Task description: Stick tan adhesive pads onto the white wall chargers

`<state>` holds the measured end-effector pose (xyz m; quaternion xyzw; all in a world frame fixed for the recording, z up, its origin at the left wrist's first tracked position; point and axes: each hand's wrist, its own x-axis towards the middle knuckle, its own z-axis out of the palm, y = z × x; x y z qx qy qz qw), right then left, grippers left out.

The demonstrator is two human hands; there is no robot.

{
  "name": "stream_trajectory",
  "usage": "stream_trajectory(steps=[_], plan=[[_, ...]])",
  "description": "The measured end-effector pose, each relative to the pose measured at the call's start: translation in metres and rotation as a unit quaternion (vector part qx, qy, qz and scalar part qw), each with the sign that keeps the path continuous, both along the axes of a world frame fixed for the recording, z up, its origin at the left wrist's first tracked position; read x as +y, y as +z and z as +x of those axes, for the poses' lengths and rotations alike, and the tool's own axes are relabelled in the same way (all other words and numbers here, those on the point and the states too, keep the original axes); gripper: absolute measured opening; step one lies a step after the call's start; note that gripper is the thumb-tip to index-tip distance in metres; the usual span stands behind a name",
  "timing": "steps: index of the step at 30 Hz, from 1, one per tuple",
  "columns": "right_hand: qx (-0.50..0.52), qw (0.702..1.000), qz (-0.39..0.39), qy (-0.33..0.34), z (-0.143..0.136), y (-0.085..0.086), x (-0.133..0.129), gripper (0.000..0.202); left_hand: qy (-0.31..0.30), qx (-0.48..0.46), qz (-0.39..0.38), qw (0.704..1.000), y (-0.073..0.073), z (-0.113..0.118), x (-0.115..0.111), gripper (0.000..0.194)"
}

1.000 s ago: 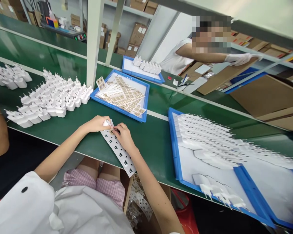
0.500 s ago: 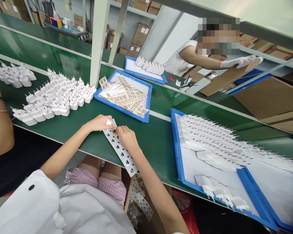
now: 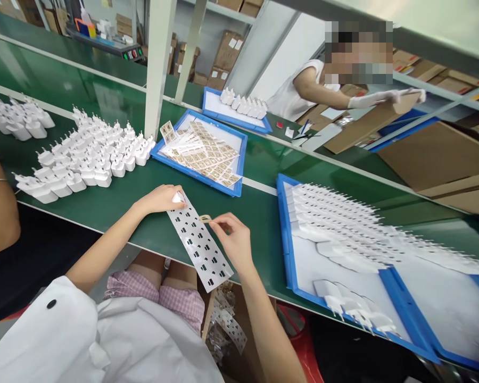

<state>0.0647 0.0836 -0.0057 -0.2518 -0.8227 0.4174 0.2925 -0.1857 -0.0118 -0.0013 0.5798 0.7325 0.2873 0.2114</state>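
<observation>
My left hand [image 3: 162, 200] is closed at the top end of a white sticker sheet [image 3: 201, 247], which has rows of dark cut-out shapes. A small white part, likely a plug charger [image 3: 178, 197], shows under its fingers, mostly hidden. To the right of the sheet, my right hand [image 3: 235, 236] pinches a small tan sticker [image 3: 205, 218] between thumb and fingertips. Behind both hands, a blue-rimmed tray [image 3: 241, 159] holds a loose pile of tan sticker sheets [image 3: 207, 154].
Rows of white plug chargers [image 3: 91, 154] stand on the green bench [image 3: 143, 223] at left. A large blue tray [image 3: 286, 234] at right holds many more. Beyond the bench, a gloved co-worker [image 3: 311, 88] handles a cardboard piece [image 3: 355, 127]. Beside me at far left is another person's arm [image 3: 0, 207].
My right hand has moved right, away from my left hand, with a tan sticker now in its fingers. The sheet shows more of its face. The co-worker's cardboard shifted slightly.
</observation>
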Motion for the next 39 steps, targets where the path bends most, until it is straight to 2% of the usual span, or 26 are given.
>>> stream_trajectory(steps=[3, 5, 7, 9, 12, 14, 16, 19, 22, 26, 29, 32, 36, 39], plan=[[0.066, 0.988, -0.136, -0.043, 0.013, -0.014, -0.023, 0.032, 0.036, -0.028, 0.044, 0.998, 0.01, 0.009, -0.008, 0.029], [0.113, 0.968, -0.211, -0.077, 0.009, -0.025, -0.037, 0.033, 0.076, -0.067, 0.112, 0.989, 0.015, 0.024, -0.018, 0.027], [0.166, 0.941, -0.271, -0.117, -0.005, -0.032, -0.046, 0.033, 0.103, -0.14, 0.203, 0.964, 0.016, 0.047, -0.035, 0.031], [0.216, 0.911, -0.316, -0.154, -0.025, -0.034, -0.048, 0.036, 0.081, -0.219, 0.271, 0.934, 0.012, 0.076, -0.057, 0.039], [0.264, 0.873, -0.366, -0.185, -0.04, -0.022, -0.052, 0.039, 0.037, -0.296, 0.311, 0.902, 0.004, 0.12, -0.091, 0.053], [0.286, 0.856, -0.396, -0.172, -0.031, -0.005, -0.064, 0.038, 0.042, -0.31, 0.32, 0.894, 0.001, 0.145, -0.107, 0.048], [0.304, 0.845, -0.423, -0.122, -0.008, 0.018, -0.081, 0.037, 0.047, -0.326, 0.325, 0.886, 0.002, 0.163, -0.115, 0.042], [0.291, 0.859, -0.418, -0.046, 0.033, 0.05, -0.109, 0.036, 0.005, -0.36, 0.341, 0.869, 0.005, 0.176, -0.115, 0.05], [0.283, 0.877, -0.388, -0.011, 0.057, 0.064, -0.127, 0.031, -0.057, -0.328, 0.356, 0.873, 0.005, 0.178, -0.111, 0.056], [0.269, 0.893, -0.359, -0.015, 0.06, 0.06, -0.134, 0.029, -0.076, -0.306, 0.325, 0.892, 0.003, 0.177, -0.11, 0.052], [0.258, 0.901, -0.349, -0.005, 0.056, 0.057, -0.136, 0.027, -0.071, -0.321, 0.309, 0.893, 0.004, 0.18, -0.11, 0.052], [0.263, 0.905, -0.335, -0.005, 0.057, 0.056, -0.138, 0.025, -0.075, -0.308, 0.329, 0.889, 0.005, 0.183, -0.108, 0.057], [0.263, 0.912, -0.313, -0.023, 0.061, 0.051, -0.142, 0.023, -0.078, -0.266, 0.369, 0.887, 0.004, 0.184, -0.103, 0.05], [0.252, 0.918, -0.305, -0.024, 0.062, 0.046, -0.143, 0.022, -0.071, -0.25, 0.367, 0.893, 0.005, 0.184, -0.102, 0.048]])
